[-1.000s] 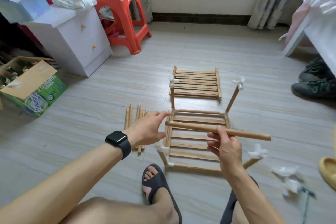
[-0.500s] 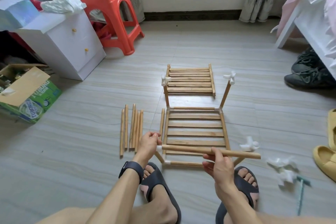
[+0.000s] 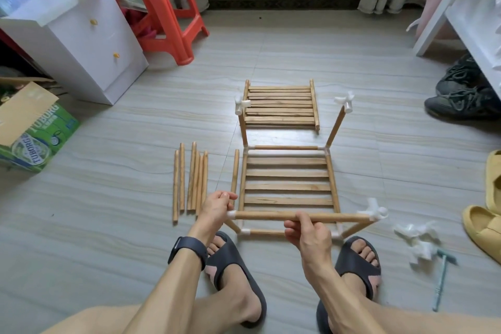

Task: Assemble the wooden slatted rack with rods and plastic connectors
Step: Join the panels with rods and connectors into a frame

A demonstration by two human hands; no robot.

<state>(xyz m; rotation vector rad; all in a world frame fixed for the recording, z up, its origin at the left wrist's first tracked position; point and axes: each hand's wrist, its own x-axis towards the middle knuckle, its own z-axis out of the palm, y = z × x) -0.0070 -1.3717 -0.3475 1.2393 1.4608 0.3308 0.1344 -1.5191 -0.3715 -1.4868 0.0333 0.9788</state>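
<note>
Fingers (image 3: 303,221) of right hand (image 3: 307,233) pinched shut around horizontal rod (image 3: 268,216), just right of its middle; left hand (image 3: 217,206) closed on near-left connector (image 3: 231,215) at rod's left tip, thumb and fingertips bunched over it. Rod long axis running left-right across the near edge of the slatted rack (image 3: 288,180), raised above the bottom frame, level with tops of the two near uprights. Right tip meeting or already inside near-right connector (image 3: 375,213); seating depth not clear. Left tip touching its connector, so likely step: pushing rod ends home into both sockets. Left hand nearer the unseated joint, right hand only steadying mid-span. Needs push along rod axis, inward from both ends, no twisting; off-axis push risks tilting the slim uprights. Two far uprights already capped with far-left connector (image 3: 241,104) and far-right connector (image 3: 345,102), no rail between them yet. Second slatted panel (image 3: 280,106) flat on floor beyond. Spare rods (image 3: 191,179) lying parallel, pointing away, just left of left hand. Loose connectors (image 3: 417,238) on floor to the right, near small hammer (image 3: 442,279). Roughly mid-task by estimate.
</note>
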